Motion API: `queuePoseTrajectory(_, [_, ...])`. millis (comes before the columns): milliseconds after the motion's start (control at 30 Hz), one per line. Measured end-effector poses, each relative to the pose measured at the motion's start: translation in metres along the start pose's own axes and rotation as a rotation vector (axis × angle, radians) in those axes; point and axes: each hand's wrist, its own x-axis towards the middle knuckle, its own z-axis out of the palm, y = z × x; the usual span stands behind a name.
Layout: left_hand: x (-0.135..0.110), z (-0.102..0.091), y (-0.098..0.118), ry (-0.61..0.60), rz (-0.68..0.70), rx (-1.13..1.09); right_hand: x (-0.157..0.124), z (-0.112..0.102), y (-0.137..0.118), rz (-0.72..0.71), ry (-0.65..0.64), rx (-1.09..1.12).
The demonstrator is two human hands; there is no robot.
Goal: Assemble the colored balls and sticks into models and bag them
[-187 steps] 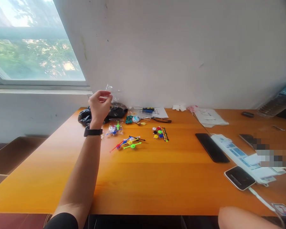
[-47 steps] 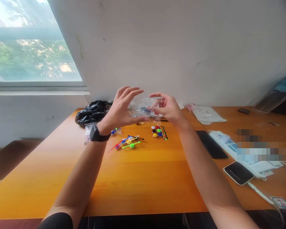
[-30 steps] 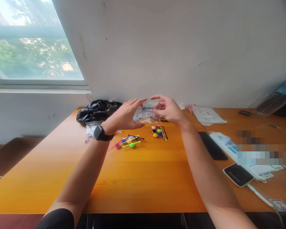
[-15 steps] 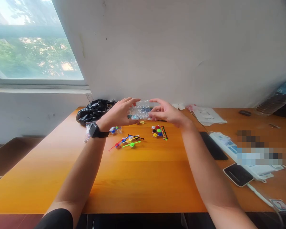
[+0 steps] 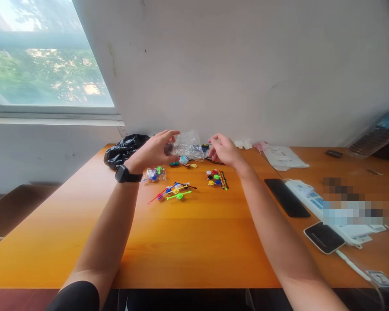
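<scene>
My left hand (image 5: 155, 149), with a dark watch on the wrist, is curved round the left side of a crinkled clear plastic bag (image 5: 188, 144), thumb below and fingers above. My right hand (image 5: 224, 149) is just right of the bag and apart from it, its fingers bent and loosely parted, holding nothing I can see. Nearer me lies a pile of coloured arrow spinners (image 5: 178, 191). To its right are several round coloured pieces (image 5: 212, 178) beside a row of coloured arrows (image 5: 223, 180). A small clear bag of coloured parts (image 5: 154, 174) sits below my left hand.
A black plastic bag (image 5: 125, 151) is at the back left. Small items, including a teal piece (image 5: 174, 164), lie behind the spinners. On the right are a black phone (image 5: 287, 197), a white-rimmed device (image 5: 324, 237), a white power strip (image 5: 306, 194) and white papers (image 5: 283, 157).
The clear bag has shifted left and slightly up with my left hand. My right hand has drawn away from it, its fingers curling more. The small items behind it now show.
</scene>
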Motion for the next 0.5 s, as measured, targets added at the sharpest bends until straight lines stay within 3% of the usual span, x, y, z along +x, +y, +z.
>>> queuePoseTrajectory(33, [-0.002, -0.001, -0.004, 0.003, -0.018, -0.007, 0.001, 0.004, 0.005, -0.032, -0.035, -0.123])
queuePoseTrajectory(100, [-0.005, -0.004, -0.010, 0.002, -0.054, -0.023, 0.002, 0.014, 0.015, -0.129, -0.242, -0.331])
queuePoseTrajectory(200, [-0.007, -0.004, -0.017, -0.006, -0.078, -0.045, -0.003, 0.035, 0.024, -0.205, -0.618, -0.445])
queuePoseTrajectory(267, [-0.007, -0.003, -0.020, -0.008, -0.064, -0.065, -0.007, 0.051, 0.026, -0.198, -0.739, -0.495])
queuePoseTrajectory(333, [-0.007, -0.001, -0.022, -0.005, -0.049, -0.087, -0.012, 0.064, 0.021, -0.188, -0.759, -0.542])
queuePoseTrajectory(400, [-0.006, -0.001, -0.024, 0.000, -0.047, -0.105, -0.022, 0.072, 0.007, -0.217, -0.679, -0.548])
queuePoseTrajectory(467, [-0.006, -0.002, -0.024, 0.009, -0.049, -0.114, -0.038, 0.075, -0.016, -0.303, -0.572, -0.473])
queuePoseTrajectory(500, [-0.006, -0.002, -0.025, 0.014, -0.051, -0.118, -0.048, 0.074, -0.030, -0.364, -0.601, -0.387])
